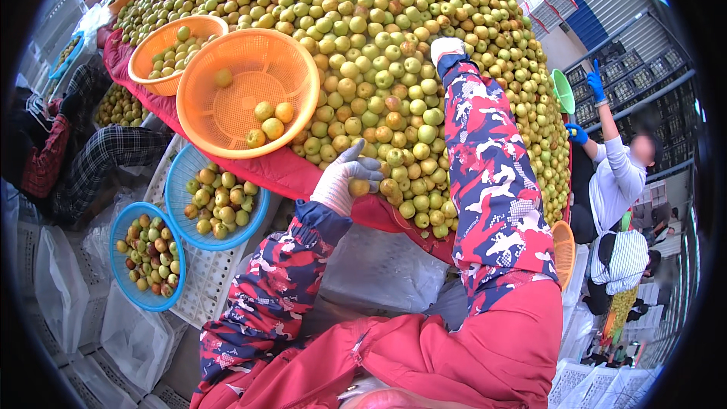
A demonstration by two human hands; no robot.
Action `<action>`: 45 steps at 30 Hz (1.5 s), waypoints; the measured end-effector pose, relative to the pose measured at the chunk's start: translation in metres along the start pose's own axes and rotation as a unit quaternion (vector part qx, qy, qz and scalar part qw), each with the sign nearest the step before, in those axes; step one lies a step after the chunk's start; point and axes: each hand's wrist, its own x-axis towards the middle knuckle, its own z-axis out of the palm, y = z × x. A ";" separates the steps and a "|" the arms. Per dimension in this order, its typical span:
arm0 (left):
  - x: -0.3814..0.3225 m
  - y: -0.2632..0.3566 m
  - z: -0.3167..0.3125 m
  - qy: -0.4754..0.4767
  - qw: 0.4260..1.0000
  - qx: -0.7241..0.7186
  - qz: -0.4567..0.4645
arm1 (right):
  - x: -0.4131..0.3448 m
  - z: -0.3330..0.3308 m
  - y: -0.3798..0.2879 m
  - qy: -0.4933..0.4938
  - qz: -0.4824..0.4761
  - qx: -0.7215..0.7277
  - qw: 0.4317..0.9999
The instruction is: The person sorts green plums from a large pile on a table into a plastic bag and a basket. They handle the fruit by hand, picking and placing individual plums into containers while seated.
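Observation:
A large heap of green-and-brown jujubes (352, 68) spreads over a red padded cloth (392, 218) before me. My left hand (347, 177), in a white glove with grey fingers, is at the heap's near edge, curled around a jujube (359, 187). Farther out, my right hand (447, 49) reaches onto the heap in a white glove; its fingers are hidden, so what it grips does not show. Left of my left hand, an orange plastic basket (244, 145) holds several jujubes.
Behind it stands a fuller orange basket (139, 82). Two blue baskets of jujubes, one nearer the heap (190, 238) and one lower (122, 284), rest by a white crate (207, 289). A person in blue gloves (613, 176) is across at right; another person's plaid leg (113, 153) is at left.

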 end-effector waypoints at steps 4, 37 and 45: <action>-0.004 0.009 0.001 -0.003 1.000 -0.017 0.001 | 0.002 -0.002 0.013 -0.047 0.034 0.014 0.998; 0.016 0.008 -0.002 0.046 0.994 -0.085 0.050 | 0.021 -0.054 -0.048 0.108 0.025 0.430 0.896; -0.002 0.025 -0.004 0.071 0.986 -0.053 0.138 | -0.144 -0.053 -0.081 -0.139 -0.028 0.972 0.186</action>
